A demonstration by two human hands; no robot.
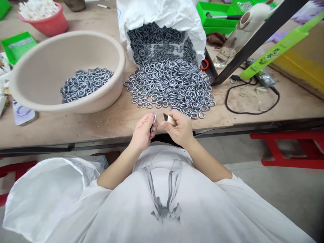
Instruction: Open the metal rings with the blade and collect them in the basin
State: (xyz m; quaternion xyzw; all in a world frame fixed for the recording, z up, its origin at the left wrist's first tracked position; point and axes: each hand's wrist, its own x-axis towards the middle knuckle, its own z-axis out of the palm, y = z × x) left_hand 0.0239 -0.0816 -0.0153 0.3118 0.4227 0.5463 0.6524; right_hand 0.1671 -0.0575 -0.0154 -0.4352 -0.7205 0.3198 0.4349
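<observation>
Near the table's front edge, my left hand (143, 131) is closed on a metal ring (154, 118), pinched upright between thumb and fingers. Something dark shows just below it between the fingers; I cannot tell whether it is a second ring. My right hand (181, 127) grips a small knife (171, 120) with a pale handle and a short dark blade tip pointing left toward the ring. Blade and ring are apart. Just beyond both hands lies a heap of grey metal rings (172, 81), spilling from a white sack (162, 13) on its side.
A large beige basin (68, 42) at left holds more rings. Behind it stands a red bowl (54, 23). A phone (24, 113) lies at front left. On the right are a dark slanted bar (258, 40), a clear bottle (227, 47), a black cable (227, 101) and a red stool (288, 135).
</observation>
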